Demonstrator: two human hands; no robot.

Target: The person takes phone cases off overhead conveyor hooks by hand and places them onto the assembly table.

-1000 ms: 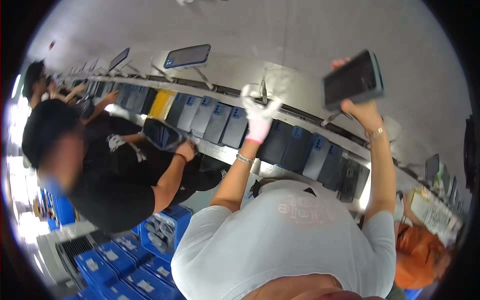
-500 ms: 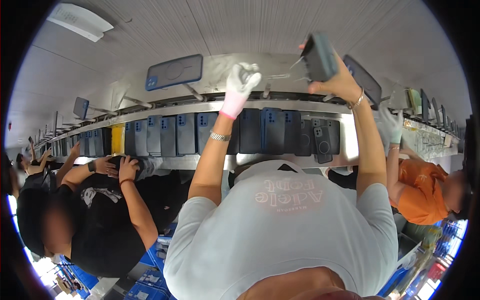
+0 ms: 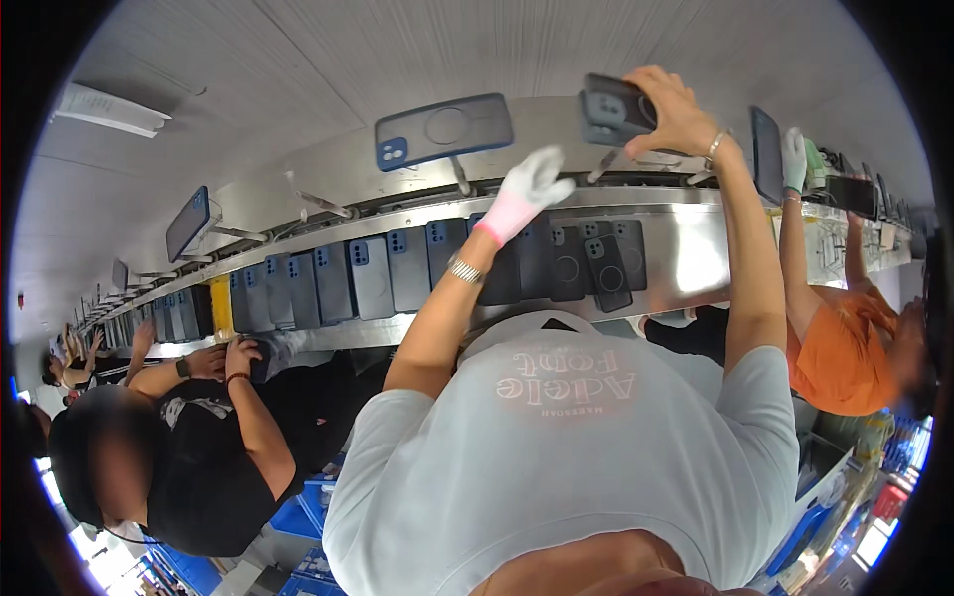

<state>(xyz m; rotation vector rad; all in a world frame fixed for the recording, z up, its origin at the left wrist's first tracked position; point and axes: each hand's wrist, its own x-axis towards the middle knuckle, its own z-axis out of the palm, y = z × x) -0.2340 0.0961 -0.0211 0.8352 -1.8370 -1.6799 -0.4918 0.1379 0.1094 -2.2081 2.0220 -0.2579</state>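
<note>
My right hand [image 3: 681, 114], bare and with a bracelet at the wrist, grips a dark phone case [image 3: 606, 111] above the metal line; a second layer shows at its edge, and I cannot tell whether it is another case. My left hand [image 3: 532, 187] wears a white glove with a pink cuff. Its slightly blurred fingers are apart, and nothing shows in them. Left of it, a blue-rimmed translucent phone case [image 3: 417, 132] sits on a metal peg [image 3: 459, 177]. Below my left hand, dark phone cases [image 3: 373, 278] stand in a row on a metal ledge [image 3: 686, 223].
Further pegs carry another case [image 3: 187, 226] at left and one [image 3: 765, 154] at right. A co-worker in black [image 3: 214, 467] handles a dark item at left. A co-worker in orange [image 3: 840, 348] reaches toward the line at right. A yellow strip [image 3: 221, 306] stands among the cases.
The peg-mounted cases have shifted right while the ledge row appears further left. My left hand has moved right and its fingers have spread. My right hand has turned the phone case flatter.
</note>
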